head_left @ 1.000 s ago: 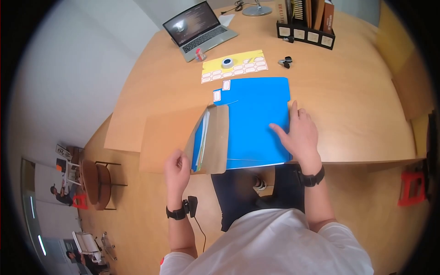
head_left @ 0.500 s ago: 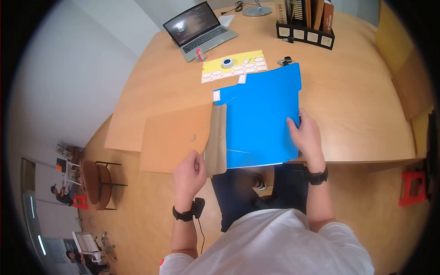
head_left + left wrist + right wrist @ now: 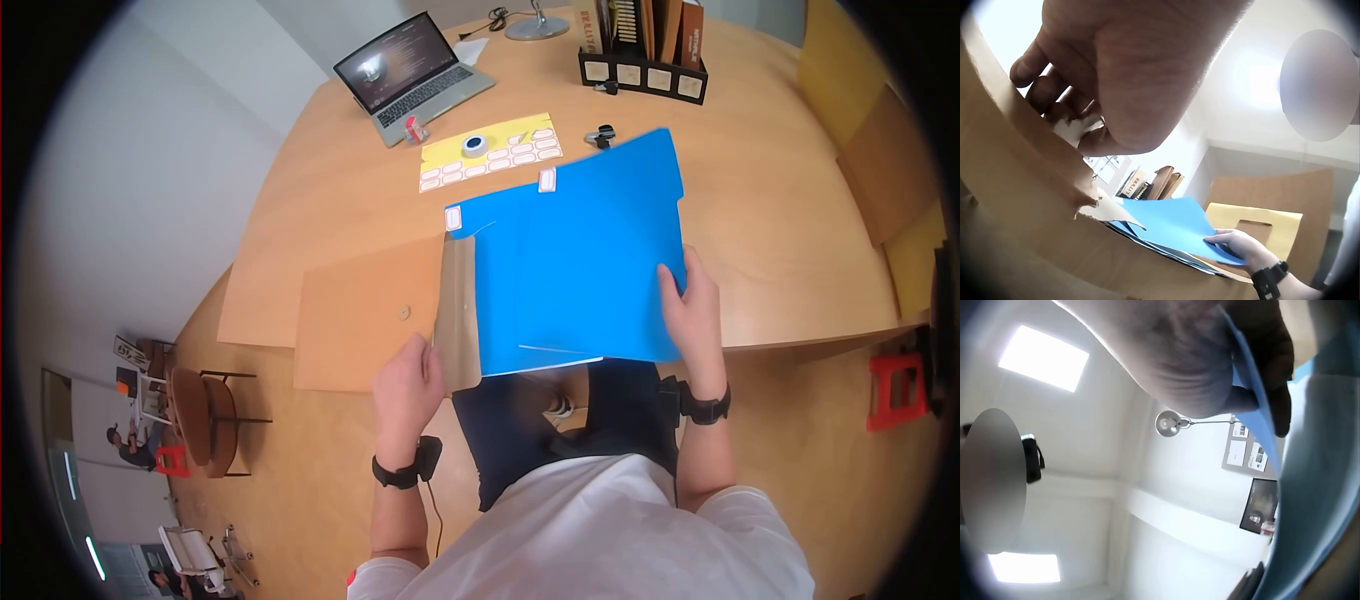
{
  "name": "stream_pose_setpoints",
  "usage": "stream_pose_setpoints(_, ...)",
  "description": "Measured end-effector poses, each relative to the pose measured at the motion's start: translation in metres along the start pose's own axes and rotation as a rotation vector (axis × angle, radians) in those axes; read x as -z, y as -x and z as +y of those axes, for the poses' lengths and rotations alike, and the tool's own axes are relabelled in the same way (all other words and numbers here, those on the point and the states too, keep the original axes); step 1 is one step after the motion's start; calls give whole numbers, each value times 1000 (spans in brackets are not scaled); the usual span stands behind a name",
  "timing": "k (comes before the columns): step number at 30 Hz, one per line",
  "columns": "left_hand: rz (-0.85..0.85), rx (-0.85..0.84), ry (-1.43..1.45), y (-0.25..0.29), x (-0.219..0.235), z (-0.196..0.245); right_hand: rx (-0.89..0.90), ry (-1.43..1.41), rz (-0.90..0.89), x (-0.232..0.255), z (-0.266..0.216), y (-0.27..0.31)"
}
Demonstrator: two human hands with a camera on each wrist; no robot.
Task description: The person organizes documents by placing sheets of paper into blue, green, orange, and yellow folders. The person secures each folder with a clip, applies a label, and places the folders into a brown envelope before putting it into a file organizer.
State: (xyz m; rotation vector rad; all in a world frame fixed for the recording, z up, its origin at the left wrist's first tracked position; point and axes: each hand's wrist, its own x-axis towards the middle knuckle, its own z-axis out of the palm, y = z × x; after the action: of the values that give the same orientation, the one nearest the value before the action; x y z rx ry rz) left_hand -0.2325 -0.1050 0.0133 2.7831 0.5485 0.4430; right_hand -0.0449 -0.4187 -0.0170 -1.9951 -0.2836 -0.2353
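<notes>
A brown envelope [image 3: 355,315] with a round button lies over the front left edge of the table, its grey-brown flap [image 3: 460,310] spread to the right. My left hand [image 3: 408,385] pinches the envelope's edge beside the flap; in the left wrist view that edge looks torn. A blue file folder [image 3: 590,260] with two white labels, one of them a label [image 3: 547,180] at its top edge, sticks out of the envelope side. My right hand [image 3: 695,315] grips the folder's right edge, thumb on top and fingers beneath. In the right wrist view, the blue sheet [image 3: 1254,387] passes between thumb and fingers.
Behind the folder lie a yellow sheet of labels [image 3: 490,165], a roll of tape [image 3: 474,146] on it, and a black clip [image 3: 600,137]. Farther back stand a laptop [image 3: 415,80], a lamp base [image 3: 537,27] and a black file rack [image 3: 642,78]. The table's front edge runs under the folder.
My right hand has taken hold of the folder and moved right, lifting its far right corner. My left hand moved right; the envelope's mouth, earlier gaping over papers, now lies flatter.
</notes>
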Motion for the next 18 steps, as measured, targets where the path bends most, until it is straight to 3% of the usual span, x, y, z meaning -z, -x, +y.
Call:
stream_pose_setpoints(2,-3,10,14,1,2,-2,-32,272,-87,6,-1,6)
stream_pose_setpoints(5,-15,14,-19,1,1,-4,-24,492,-70,9,-13,15)
stream_pose_setpoints(8,-21,19,3,1,0,-4,135,718,7,7,-5,13)
stream_pose_setpoints(14,-33,0,33,0,0,-1,174,482,-41,-8,10,-7)
stream_pose_setpoints(18,58,-74,87,6,-1,13,78,448,-124,-12,9,-19)
